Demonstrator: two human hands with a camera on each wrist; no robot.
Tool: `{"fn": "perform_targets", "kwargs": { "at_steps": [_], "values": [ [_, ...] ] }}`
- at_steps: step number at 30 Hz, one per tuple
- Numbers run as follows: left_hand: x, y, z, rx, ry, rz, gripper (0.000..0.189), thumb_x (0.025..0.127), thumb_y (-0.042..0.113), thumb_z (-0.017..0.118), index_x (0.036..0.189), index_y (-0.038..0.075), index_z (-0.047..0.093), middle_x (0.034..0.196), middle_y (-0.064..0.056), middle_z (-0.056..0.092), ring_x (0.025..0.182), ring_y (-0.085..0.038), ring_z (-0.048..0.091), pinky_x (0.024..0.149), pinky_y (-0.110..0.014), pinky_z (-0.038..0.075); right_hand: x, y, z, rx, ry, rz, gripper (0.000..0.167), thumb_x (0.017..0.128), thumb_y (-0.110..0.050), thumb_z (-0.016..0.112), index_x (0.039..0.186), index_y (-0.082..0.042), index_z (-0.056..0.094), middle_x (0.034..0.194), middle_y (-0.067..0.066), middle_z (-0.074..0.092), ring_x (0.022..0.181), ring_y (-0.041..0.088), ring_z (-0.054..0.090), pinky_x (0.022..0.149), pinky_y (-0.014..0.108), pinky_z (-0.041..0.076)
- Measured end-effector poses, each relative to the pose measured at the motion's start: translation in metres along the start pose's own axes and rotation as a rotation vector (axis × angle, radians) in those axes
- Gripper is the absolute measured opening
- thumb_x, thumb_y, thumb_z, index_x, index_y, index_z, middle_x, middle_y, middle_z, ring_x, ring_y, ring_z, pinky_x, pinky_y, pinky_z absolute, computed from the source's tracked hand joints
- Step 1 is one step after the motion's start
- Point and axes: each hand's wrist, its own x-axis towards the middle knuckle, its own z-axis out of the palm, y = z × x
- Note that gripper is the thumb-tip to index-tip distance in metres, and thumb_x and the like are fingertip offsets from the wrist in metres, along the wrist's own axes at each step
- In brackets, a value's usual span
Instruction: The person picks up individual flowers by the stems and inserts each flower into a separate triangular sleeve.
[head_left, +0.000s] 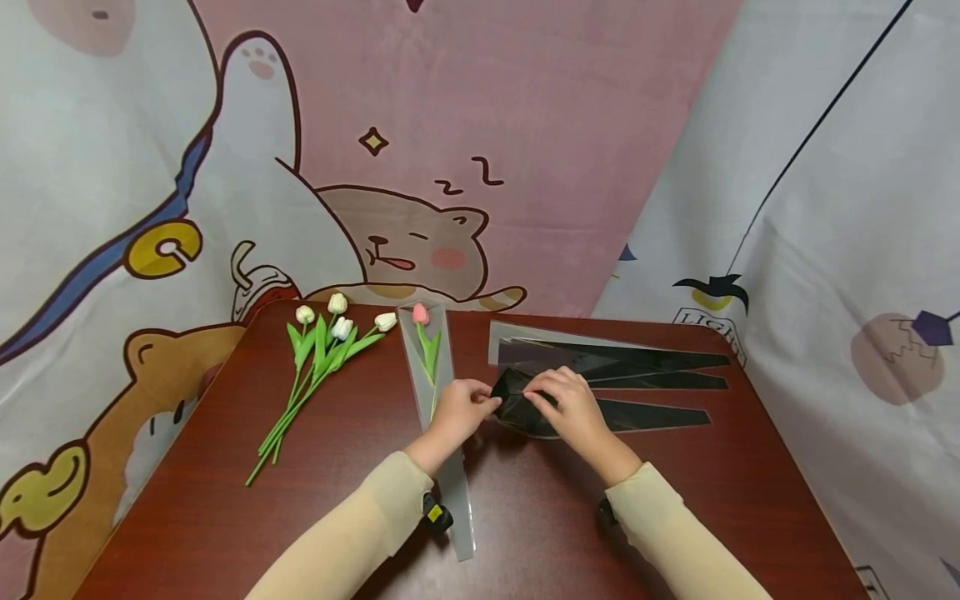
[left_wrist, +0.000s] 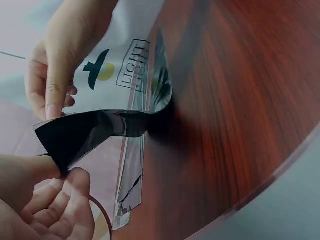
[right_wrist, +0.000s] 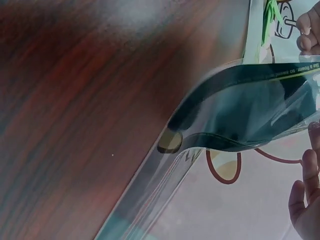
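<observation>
Both hands are at a black, clear-edged flower sleeve (head_left: 517,415) over the middle of the table. The left hand (head_left: 461,410) pinches the left side of its wide end between thumb and fingers. On the opposite edge, the right hand (head_left: 572,408) pinches the film with thumb and fingertips. The wide end gapes between the hands, and in the right wrist view the sleeve (right_wrist: 240,110) bows in a curve, with small lettering along its border. Under the left forearm lies a grey-backed clear sleeve (head_left: 459,521) with a pink tulip (head_left: 421,314) inside.
Several white tulips (head_left: 322,360) with green stems lie at the left of the table (head_left: 540,533). More black sleeves (head_left: 660,360) lie flat at the back right, behind the hands. A printed cloth (head_left: 562,167) hangs right behind the table's far edge.
</observation>
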Motion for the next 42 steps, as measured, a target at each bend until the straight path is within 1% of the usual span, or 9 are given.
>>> {"fn": "perform_targets", "kwargs": {
  "at_steps": [5, 12, 16, 21, 26, 28, 31, 37, 42],
  "values": [
    [0.002, -0.003, 0.0, -0.179, 0.012, -0.056, 0.02, 0.087, 0.016, 0.067, 0.097, -0.001, 0.07, 0.077, -0.012, 0.071, 0.066, -0.025, 0.069, 0.053, -0.021, 0.048, 0.001, -0.001, 0.004, 0.004, -0.017, 0.006, 0.005, 0.083, -0.02, 0.073, 0.088, -0.019, 0.072, 0.089, -0.011, 0.066, 0.086, 0.01, 0.053, 0.082, 0.039, 0.043],
    [0.002, -0.004, 0.0, -0.394, -0.014, -0.252, 0.026, 0.086, 0.013, 0.068, 0.105, -0.004, 0.066, 0.082, -0.013, 0.07, 0.058, -0.01, 0.065, 0.053, -0.022, 0.05, 0.004, -0.003, 0.01, 0.036, 0.001, -0.006, 0.004, 0.083, -0.019, 0.072, 0.088, -0.019, 0.071, 0.09, -0.009, 0.067, 0.084, 0.01, 0.051, 0.076, 0.034, 0.041],
    [0.001, -0.003, -0.003, -0.433, -0.036, -0.308, 0.033, 0.085, 0.02, 0.069, 0.109, -0.002, 0.065, 0.085, -0.012, 0.071, 0.063, -0.01, 0.066, 0.062, -0.031, 0.056, 0.004, -0.006, 0.01, 0.052, -0.011, 0.004, 0.005, 0.084, -0.017, 0.071, 0.088, -0.019, 0.07, 0.09, -0.01, 0.066, 0.083, 0.009, 0.05, 0.075, 0.034, 0.04],
    [-0.002, -0.001, -0.012, -0.42, -0.01, -0.277, 0.03, 0.087, 0.025, 0.066, 0.108, 0.003, 0.067, 0.092, -0.015, 0.071, 0.074, -0.023, 0.069, 0.068, -0.038, 0.056, 0.004, -0.007, 0.007, 0.042, -0.056, 0.04, 0.004, 0.087, -0.018, 0.068, 0.089, -0.022, 0.07, 0.091, -0.011, 0.066, 0.085, 0.009, 0.049, 0.077, 0.036, 0.04],
    [-0.004, -0.014, -0.038, -0.228, 0.069, -0.137, 0.025, 0.086, 0.018, 0.065, 0.107, 0.006, 0.069, 0.092, -0.011, 0.071, 0.08, -0.026, 0.069, 0.063, -0.027, 0.051, 0.001, -0.005, 0.003, 0.036, -0.074, 0.061, 0.004, 0.088, -0.021, 0.066, 0.089, -0.02, 0.07, 0.092, -0.011, 0.066, 0.086, 0.009, 0.05, 0.081, 0.039, 0.04],
    [-0.004, -0.025, -0.054, -0.1, 0.117, -0.077, 0.026, 0.083, 0.014, 0.064, 0.108, 0.006, 0.07, 0.091, -0.008, 0.071, 0.079, -0.022, 0.068, 0.063, -0.025, 0.049, 0.001, -0.003, 0.001, 0.032, -0.075, 0.063, 0.004, 0.088, -0.021, 0.067, 0.089, -0.02, 0.07, 0.092, -0.011, 0.066, 0.087, 0.01, 0.05, 0.081, 0.039, 0.039],
    [-0.007, -0.043, -0.084, 0.085, 0.172, -0.052, 0.03, 0.081, 0.01, 0.064, 0.11, 0.006, 0.069, 0.092, -0.008, 0.071, 0.081, -0.02, 0.066, 0.069, -0.029, 0.05, -0.001, 0.0, -0.003, 0.023, -0.071, 0.059, 0.003, 0.088, -0.02, 0.067, 0.09, -0.02, 0.07, 0.092, -0.01, 0.066, 0.087, 0.01, 0.051, 0.08, 0.039, 0.04],
    [-0.019, -0.083, -0.152, 0.408, 0.186, -0.141, 0.037, 0.087, 0.016, 0.062, 0.122, 0.006, 0.061, 0.111, -0.016, 0.065, 0.099, -0.032, 0.061, 0.078, -0.046, 0.049, -0.005, 0.007, -0.009, 0.015, -0.067, 0.06, 0.004, 0.086, -0.018, 0.069, 0.089, -0.019, 0.071, 0.091, -0.009, 0.067, 0.085, 0.011, 0.051, 0.078, 0.038, 0.041],
    [-0.03, -0.113, -0.198, 0.552, 0.143, -0.234, 0.035, 0.088, 0.015, 0.059, 0.12, 0.0, 0.061, 0.115, -0.025, 0.061, 0.101, -0.041, 0.058, 0.072, -0.051, 0.049, -0.009, 0.013, -0.01, 0.009, -0.068, 0.072, 0.004, 0.085, -0.018, 0.07, 0.088, -0.02, 0.071, 0.09, -0.009, 0.067, 0.085, 0.01, 0.051, 0.079, 0.038, 0.041]
  ]
}}
